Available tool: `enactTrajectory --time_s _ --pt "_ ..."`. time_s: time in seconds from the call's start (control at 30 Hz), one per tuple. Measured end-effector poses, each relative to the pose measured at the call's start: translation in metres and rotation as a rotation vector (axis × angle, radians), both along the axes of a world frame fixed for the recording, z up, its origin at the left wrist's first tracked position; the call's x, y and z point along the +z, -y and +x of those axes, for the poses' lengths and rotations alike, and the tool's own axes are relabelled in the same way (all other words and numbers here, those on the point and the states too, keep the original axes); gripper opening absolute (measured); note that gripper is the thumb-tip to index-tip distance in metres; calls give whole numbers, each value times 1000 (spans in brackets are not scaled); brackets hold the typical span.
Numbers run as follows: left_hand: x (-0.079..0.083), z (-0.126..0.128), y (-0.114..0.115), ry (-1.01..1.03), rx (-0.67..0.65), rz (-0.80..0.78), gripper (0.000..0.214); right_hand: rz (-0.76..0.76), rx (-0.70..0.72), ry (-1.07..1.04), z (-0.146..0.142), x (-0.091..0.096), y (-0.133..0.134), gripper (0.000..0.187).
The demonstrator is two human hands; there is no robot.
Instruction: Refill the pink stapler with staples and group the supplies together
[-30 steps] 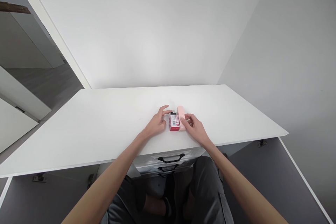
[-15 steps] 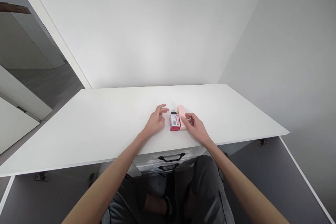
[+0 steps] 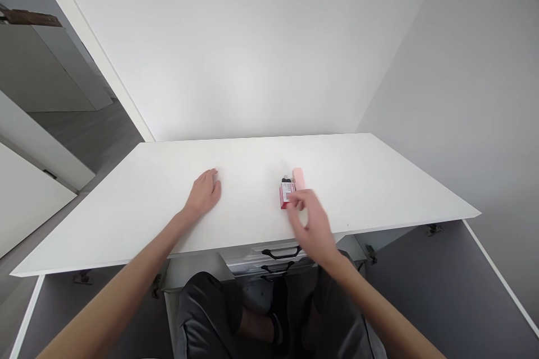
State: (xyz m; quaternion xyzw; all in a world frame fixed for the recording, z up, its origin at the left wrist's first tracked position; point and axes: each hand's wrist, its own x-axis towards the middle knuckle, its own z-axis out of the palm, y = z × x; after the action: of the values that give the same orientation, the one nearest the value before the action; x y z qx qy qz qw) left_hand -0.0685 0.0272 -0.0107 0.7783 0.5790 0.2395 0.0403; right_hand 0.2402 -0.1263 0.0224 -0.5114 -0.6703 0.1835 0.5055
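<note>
A small red and white box (image 3: 286,192) lies on the white desk (image 3: 357,190) with a pale pink oblong object (image 3: 298,177) right beside it on its right. My right hand (image 3: 312,225) hovers just in front of them, blurred by motion, its fingers partly covering the box's near end. Whether it grips anything cannot be made out. My left hand (image 3: 205,193) lies flat on the desk well to the left of the box, fingers stretched out and together, holding nothing.
A white drawer unit with black handles (image 3: 281,254) stands under the desk's front edge, above my knees. White walls close off the back and right. An opening to another room shows at the left.
My left hand slid left, away from the box, and now rests flat on the desk. My right hand drew back toward me from the pink object. The view shifted slightly.
</note>
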Motion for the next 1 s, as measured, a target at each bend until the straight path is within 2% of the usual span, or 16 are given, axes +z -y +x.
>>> enactTrajectory --time_s 0.07,0.13,0.23,0.37,0.5,0.6,0.77,1.0 --pt "-2 1 1 -10 26 12 49 -9 253 140 -30 5 4 25" --pt "-5 5 2 -20 34 18 48 -60 337 230 -56 3 -1 34" --pt "-7 9 4 -23 50 14 48 -146 246 345 -85 -12 -22 49" --pt "-6 9 6 -23 57 11 47 -267 128 450 -104 -33 -62 67" --pt "-6 8 6 -18 53 12 46 -297 -10 506 -108 -44 -95 73" --pt "-5 8 6 -13 50 10 46 -302 -81 498 -106 -49 -109 74" --pt "-4 8 6 -5 48 -1 47 -311 -145 486 -95 -53 -118 75" --pt "-3 8 6 -1 51 -13 47 -312 -130 467 -81 -54 -120 75"
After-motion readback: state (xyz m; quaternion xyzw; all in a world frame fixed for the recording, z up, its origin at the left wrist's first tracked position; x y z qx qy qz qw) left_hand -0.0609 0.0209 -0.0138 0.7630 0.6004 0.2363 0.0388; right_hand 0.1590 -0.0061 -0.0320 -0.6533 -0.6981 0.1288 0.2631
